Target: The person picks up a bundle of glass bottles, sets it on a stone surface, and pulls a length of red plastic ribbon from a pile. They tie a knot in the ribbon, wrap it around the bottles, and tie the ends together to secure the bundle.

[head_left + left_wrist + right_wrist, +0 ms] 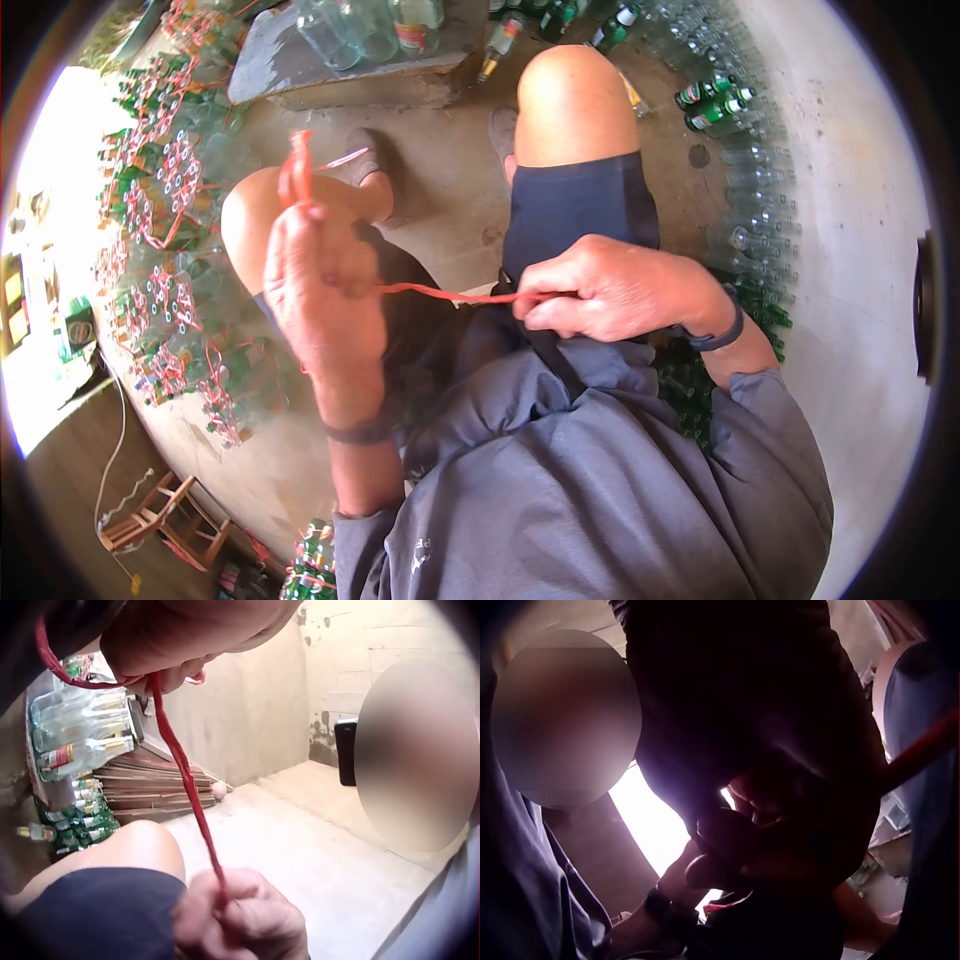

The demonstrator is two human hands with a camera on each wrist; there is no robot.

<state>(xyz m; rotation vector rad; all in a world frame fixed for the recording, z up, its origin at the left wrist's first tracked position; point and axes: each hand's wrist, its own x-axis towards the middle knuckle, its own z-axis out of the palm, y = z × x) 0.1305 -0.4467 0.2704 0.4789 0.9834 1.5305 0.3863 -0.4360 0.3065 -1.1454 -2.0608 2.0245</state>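
A red plastic string (440, 292) runs taut between the two hands, above the seated person's lap. My left hand (325, 290), over the left thigh, grips one part of it, and a blurred loose tuft stands up past the fingers. In the left wrist view the string (184, 761) drops from that hand and a loop curves off to the side. My right hand (620, 290) pinches the other part between thumb and curled fingers, close to the waist. The right wrist view is dark, with the right hand (765, 817) mostly in shadow.
Clear glass bottles (345, 35) stand on a low stone slab (370, 95) ahead of the feet. Bottles bundled with red string (165, 200) line the left side. Loose green bottles (715, 105) and rows of clear bottles (755, 180) line the right wall. A wooden stool (160, 515) is at lower left.
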